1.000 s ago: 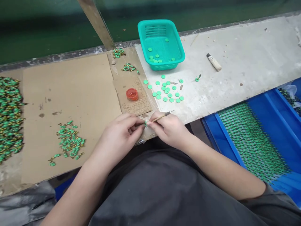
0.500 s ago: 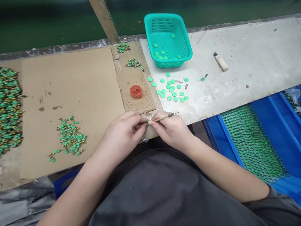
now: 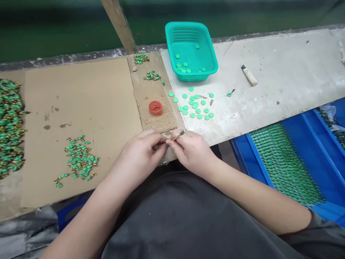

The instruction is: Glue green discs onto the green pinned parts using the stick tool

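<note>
My left hand [image 3: 145,149] is closed in a pinch at the table's front edge. Whatever sits between its fingertips is too small and covered to make out. Against those fingertips press the thumb and fingers of my right hand [image 3: 191,149], which also grips a thin wooden-handled tool [image 3: 176,136] with a dark, pointed end slanting up and right. Just beyond the hands, a small red cup [image 3: 155,108] rests on a speckled cardboard piece [image 3: 159,124]. Green two-hole buttons [image 3: 195,105] lie scattered to the right of it.
A teal basket [image 3: 212,68] with several buttons stands at the back. Small green-and-gold pieces form a pile [image 3: 82,160] on the left cardboard [image 3: 107,97] and a larger heap [image 3: 10,126] farther left. A white tube [image 3: 249,75] lies right. Blue trays [image 3: 299,133] sit below the table's right side.
The thin tool has tilted, its dark end now pointing more upward and nearer the fingers. Both hands stay pressed together, and the whole view has shifted slightly.
</note>
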Tool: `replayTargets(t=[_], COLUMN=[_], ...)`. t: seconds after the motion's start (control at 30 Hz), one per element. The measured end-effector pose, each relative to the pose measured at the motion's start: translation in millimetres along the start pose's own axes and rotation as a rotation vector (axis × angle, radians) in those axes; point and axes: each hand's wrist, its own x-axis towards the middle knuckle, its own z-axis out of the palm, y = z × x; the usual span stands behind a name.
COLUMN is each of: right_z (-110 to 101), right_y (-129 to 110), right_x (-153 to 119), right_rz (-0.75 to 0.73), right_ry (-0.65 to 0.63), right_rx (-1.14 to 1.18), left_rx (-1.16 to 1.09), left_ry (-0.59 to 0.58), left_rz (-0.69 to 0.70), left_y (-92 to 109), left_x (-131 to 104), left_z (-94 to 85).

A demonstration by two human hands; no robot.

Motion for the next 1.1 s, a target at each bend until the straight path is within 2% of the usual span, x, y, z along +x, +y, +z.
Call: replayTargets(t=[0.1, 0.2, 0.3, 0.4, 0.47, 0.6, 0.7, 0.8, 0.93, 1.1], right_z=[-4.3, -10.8, -14.8, -15.3, -15.1, -14.8, -13.3, -10.6, -7.9, -7.9], right_y=[2.4, 7.1, 13.0, 17.5, 18.8, 18.8, 18.4, 18.8, 20.8, 23.1], right_x=[-5.2, -14.6, -22.1, -25.5, -26.7, -29.5, -31.2, -32.2, -32.3, -31.3], right_rz=[0.103, 0.214, 0.262, 0.245, 0.226, 0.208, 0.208, 0.195, 0.19, 0.169], right_ry=[0.068, 0.219, 0.293, 0.304, 0.309, 0.293, 0.279, 0.272, 0.27, 0.257], right_rx=[0.14, 0.302, 0.381, 0.395, 0.39, 0.348, 0.309, 0.325, 0.331, 0.325], left_rx=[-0.037, -0.082, -0.108, -0.149, -0.262, -0.575, -0.654, -0.664, -0.638, -0.648], left_ry=[0.0, 0.001, 0.085, 0.176, 0.211, 0.201, 0.198, 0.177, 0.156, 0.121], left_rz=[-0.038, -0.036, -0.007, -0.008, -0.082, -0.218, -0.177, -0.1, -0.063, -0.073], left_y=[-2.4, -1.9, 2.9, 9.6, 14.1, 24.8, 35.9, 47.0, 56.9, 59.2], left_x=[-1.3, -4.8, -8.8, -10.6, -10.2, -9.3, -11.3, -14.2, -15.1, -9.2], left_z=[-1.7, -2.5, 1.4, 4.7, 0.5, -26.9, -50.1, -63.3, -68.4, -68.4])
